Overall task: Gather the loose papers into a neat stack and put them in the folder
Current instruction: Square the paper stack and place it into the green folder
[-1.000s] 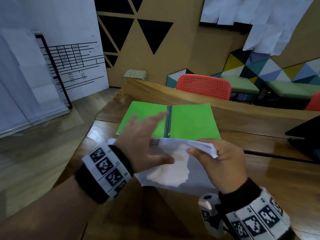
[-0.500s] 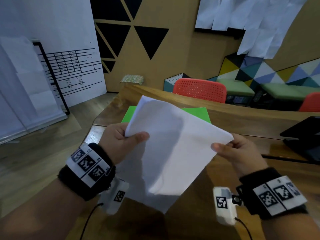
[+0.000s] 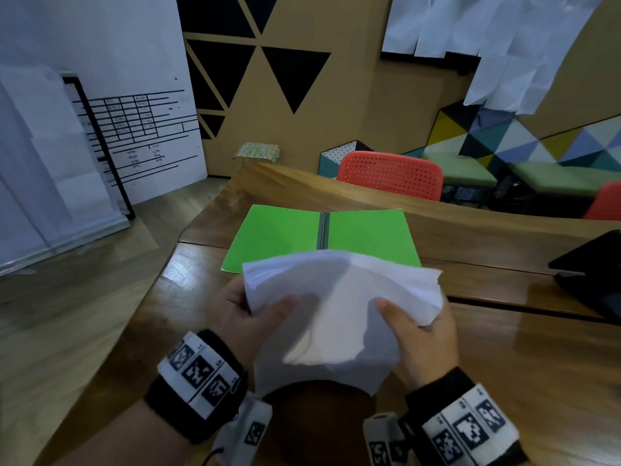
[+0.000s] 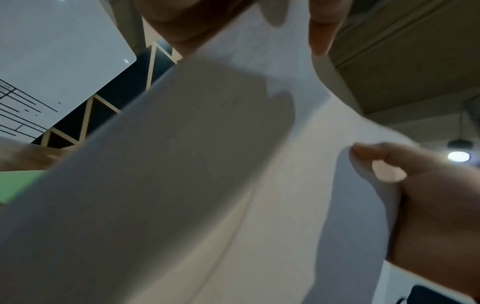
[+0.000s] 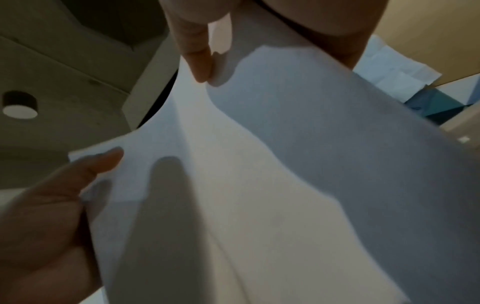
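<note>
Half a second ago the white papers (image 3: 339,307) stood raised as a flat sheet hiding most of the green folder (image 3: 279,235); now they are lowered and bowed upward in the middle, leaving the folder almost wholly visible. The left hand (image 3: 240,317) pinches their left edge, the right hand (image 3: 420,334) their right edge, thumbs on top. The thick stack hangs above the table (image 3: 524,358), near its front edge; the open folder lies flat just beyond.
</note>
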`<state>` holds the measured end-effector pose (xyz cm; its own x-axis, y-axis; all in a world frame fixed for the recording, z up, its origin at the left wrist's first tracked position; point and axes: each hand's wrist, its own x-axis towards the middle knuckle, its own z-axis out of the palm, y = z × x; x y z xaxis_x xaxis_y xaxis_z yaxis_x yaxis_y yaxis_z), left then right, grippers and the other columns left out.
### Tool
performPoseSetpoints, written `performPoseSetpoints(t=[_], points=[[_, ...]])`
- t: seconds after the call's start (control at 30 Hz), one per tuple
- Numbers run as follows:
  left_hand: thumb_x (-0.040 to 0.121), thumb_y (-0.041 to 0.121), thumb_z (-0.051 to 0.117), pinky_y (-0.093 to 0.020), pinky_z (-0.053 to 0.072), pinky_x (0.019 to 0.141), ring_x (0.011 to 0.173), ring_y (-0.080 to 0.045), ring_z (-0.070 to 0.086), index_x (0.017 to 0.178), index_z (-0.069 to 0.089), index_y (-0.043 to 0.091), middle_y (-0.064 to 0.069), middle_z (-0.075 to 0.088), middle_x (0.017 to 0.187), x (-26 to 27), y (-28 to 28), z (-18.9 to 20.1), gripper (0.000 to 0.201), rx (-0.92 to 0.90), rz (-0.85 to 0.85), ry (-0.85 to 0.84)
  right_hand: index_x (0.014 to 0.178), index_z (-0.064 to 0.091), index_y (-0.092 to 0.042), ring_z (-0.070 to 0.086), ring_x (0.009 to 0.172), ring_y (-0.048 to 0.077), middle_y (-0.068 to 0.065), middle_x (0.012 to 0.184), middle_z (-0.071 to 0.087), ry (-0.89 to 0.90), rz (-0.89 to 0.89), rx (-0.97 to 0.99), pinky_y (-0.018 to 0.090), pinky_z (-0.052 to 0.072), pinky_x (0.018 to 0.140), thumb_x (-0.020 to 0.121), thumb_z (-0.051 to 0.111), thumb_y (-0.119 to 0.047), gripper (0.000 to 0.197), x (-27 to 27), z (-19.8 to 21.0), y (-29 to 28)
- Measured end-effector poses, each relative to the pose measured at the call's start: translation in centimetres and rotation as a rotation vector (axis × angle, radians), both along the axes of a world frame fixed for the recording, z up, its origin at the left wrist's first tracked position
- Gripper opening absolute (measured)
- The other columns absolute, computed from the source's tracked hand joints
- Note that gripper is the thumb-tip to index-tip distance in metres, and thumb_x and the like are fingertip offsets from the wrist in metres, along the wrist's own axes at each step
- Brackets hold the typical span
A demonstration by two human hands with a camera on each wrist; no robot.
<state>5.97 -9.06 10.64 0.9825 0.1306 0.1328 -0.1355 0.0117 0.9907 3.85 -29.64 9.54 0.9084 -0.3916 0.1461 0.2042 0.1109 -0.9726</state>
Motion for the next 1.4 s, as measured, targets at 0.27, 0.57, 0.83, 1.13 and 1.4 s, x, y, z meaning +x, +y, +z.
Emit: performPoseSetpoints(t=[0.27,0.57,0.83,1.13,1.4], points=[[0.071,0.001,0.074,-0.015,0.048,0.041,0.039,0.001,0.054,0.051,0.067,0.016,0.010,0.065,0.043,2.5,0.2,-1.8,0.027,-0.020,-0.018,0.136,0.102,0.067,-0.023,0.070,0.096,0.024,0.004,0.102,0.075,0.021,0.134,-0.013,0.038,0.058,0.081,0.037,0.085,-0.057,0.076,1.3,-1.0,-0.8],[0.061,0.007,0.078,-0.014,0.050,0.045,0.046,0.001,0.061,0.065,0.068,0.020,0.010,0.070,0.053,2.4,0.6,-0.4,0.017,-0.123,-0.098,0.019,0.108,0.062,-0.019,0.064,0.106,0.030,0.010,0.108,0.070,0.052,0.119,-0.082,0.051,0.051,0.092,0.068,0.081,-0.022,0.044,1.8,-1.7,-1.1],[0.054,0.039,0.077,-0.018,0.050,0.049,0.054,-0.009,0.061,0.061,0.068,0.019,0.009,0.070,0.054,1.1,-0.6,-1.3,0.023,-0.067,0.081,-0.044,0.093,0.057,-0.039,0.061,0.082,-0.015,-0.018,0.086,0.068,-0.030,-0.045,-0.290,0.001,0.046,0.063,0.080,0.066,-0.026,0.021,0.8,-2.2,-0.2],[0.068,0.024,0.071,-0.021,0.053,0.051,0.055,-0.007,0.063,0.067,0.066,0.024,0.015,0.070,0.057,0.9,-1.1,-3.0,0.006,0.018,0.114,0.082,0.101,0.053,-0.029,0.056,0.080,-0.024,-0.021,0.092,0.059,0.028,-0.039,-0.391,-0.003,0.041,0.060,0.077,0.061,-0.043,0.029,0.4,-3.1,-0.2],[0.073,0.006,0.073,-0.023,0.048,0.054,0.055,-0.010,0.057,0.058,0.060,0.023,0.009,0.060,0.038,1.6,-1.8,-4.5,0.026,0.133,0.105,0.242,0.101,0.054,-0.025,0.059,0.093,0.020,-0.016,0.089,0.061,0.131,-0.067,-0.352,0.025,0.043,0.068,0.084,0.065,-0.025,0.020,1.7,-3.9,-1.0]])
